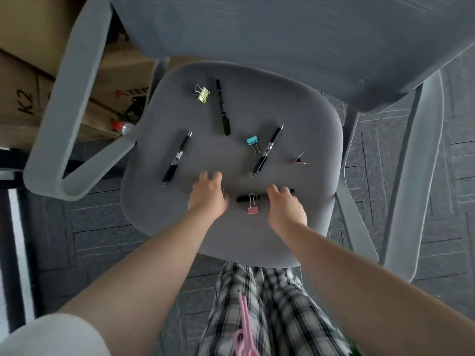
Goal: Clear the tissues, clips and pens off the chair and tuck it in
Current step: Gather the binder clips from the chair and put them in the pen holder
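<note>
The grey chair seat [295,119] carries several pens and binder clips. A gold clip [202,93] and a black marker [223,107] lie at the back. One black pen [176,158] lies left, another pen [267,151] right of centre beside a blue clip [252,141]. A dark red clip [299,160] sits near the right edge. My left hand [208,194] hovers palm down over the front of the seat, and a clip's wire loop [223,190] shows at its thumb. My right hand [285,206] has its fingertips on a black marker [253,197], with a pink clip [253,208] beside it.
The chair's backrest [282,34] fills the top and its armrests [69,104] flank the seat. Cardboard boxes [23,80] stand at the left. Dark carpet tiles [411,201] cover the floor. My checked trousers [257,304] touch the seat's front.
</note>
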Action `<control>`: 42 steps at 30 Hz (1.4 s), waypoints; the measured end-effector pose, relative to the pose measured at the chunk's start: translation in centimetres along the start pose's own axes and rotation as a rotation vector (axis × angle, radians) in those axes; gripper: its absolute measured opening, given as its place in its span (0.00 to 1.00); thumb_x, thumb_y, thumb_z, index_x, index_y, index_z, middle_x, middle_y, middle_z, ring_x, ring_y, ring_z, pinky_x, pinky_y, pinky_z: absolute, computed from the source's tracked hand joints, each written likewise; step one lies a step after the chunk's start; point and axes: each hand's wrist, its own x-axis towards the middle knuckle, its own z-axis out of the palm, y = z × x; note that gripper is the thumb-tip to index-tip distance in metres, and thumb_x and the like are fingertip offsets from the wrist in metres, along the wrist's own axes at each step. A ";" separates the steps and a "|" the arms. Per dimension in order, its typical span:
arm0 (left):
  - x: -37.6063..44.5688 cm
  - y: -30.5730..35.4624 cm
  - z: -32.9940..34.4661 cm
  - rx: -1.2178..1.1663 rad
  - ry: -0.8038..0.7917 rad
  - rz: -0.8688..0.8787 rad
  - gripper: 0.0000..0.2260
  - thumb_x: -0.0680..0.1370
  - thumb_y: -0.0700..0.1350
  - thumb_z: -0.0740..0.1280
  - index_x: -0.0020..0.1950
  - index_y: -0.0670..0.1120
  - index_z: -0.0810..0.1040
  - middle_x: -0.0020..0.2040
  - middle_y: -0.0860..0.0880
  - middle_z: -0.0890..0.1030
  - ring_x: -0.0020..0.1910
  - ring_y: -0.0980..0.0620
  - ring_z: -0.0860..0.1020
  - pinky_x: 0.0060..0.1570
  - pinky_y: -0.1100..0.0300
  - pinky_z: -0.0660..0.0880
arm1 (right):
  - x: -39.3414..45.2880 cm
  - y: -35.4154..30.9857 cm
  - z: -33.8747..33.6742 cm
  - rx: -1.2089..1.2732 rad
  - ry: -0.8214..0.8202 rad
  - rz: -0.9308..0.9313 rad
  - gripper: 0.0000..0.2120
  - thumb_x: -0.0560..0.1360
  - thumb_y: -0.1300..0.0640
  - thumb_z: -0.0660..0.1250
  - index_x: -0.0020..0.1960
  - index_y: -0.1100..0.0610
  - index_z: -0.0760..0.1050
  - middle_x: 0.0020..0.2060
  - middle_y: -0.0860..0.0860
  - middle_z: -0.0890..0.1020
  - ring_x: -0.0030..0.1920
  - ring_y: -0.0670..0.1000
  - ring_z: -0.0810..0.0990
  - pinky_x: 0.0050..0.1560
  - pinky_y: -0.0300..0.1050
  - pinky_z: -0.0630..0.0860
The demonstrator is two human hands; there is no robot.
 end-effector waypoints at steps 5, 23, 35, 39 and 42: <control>-1.8 0.7 -0.3 -0.105 -0.029 -0.021 0.04 0.75 0.41 0.60 0.48 0.42 0.72 0.55 0.42 0.69 0.40 0.41 0.73 0.39 0.55 0.72 | -0.6 0.3 -2.1 0.111 0.097 -0.002 0.12 0.74 0.62 0.61 0.58 0.59 0.71 0.55 0.57 0.70 0.56 0.60 0.70 0.42 0.47 0.70; -2.7 5.0 4.0 0.045 -0.129 0.201 0.21 0.76 0.53 0.67 0.63 0.46 0.65 0.53 0.44 0.76 0.50 0.41 0.79 0.43 0.52 0.75 | 5.5 2.4 -5.6 0.271 0.302 0.131 0.09 0.75 0.68 0.58 0.55 0.63 0.70 0.58 0.59 0.67 0.55 0.62 0.73 0.46 0.49 0.67; -2.6 5.6 3.7 -0.226 -0.129 0.005 0.13 0.71 0.44 0.64 0.50 0.47 0.62 0.33 0.51 0.70 0.32 0.46 0.71 0.31 0.58 0.66 | 7.0 2.6 -5.3 0.184 0.177 0.089 0.13 0.72 0.70 0.57 0.54 0.60 0.71 0.57 0.58 0.68 0.46 0.61 0.73 0.42 0.48 0.71; -2.5 5.5 1.7 -0.499 -0.094 -0.106 0.13 0.73 0.45 0.64 0.55 0.49 0.67 0.33 0.52 0.71 0.33 0.50 0.71 0.34 0.58 0.67 | 6.9 2.5 -5.4 0.177 0.125 0.072 0.12 0.73 0.68 0.58 0.55 0.61 0.72 0.57 0.58 0.71 0.57 0.63 0.73 0.51 0.51 0.72; -2.0 4.9 0.2 -0.535 -0.038 -0.112 0.10 0.74 0.44 0.63 0.55 0.49 0.73 0.32 0.53 0.70 0.34 0.51 0.72 0.34 0.60 0.67 | 6.6 2.4 -5.4 0.187 0.121 0.030 0.11 0.73 0.67 0.59 0.54 0.62 0.73 0.56 0.59 0.72 0.56 0.63 0.73 0.50 0.50 0.71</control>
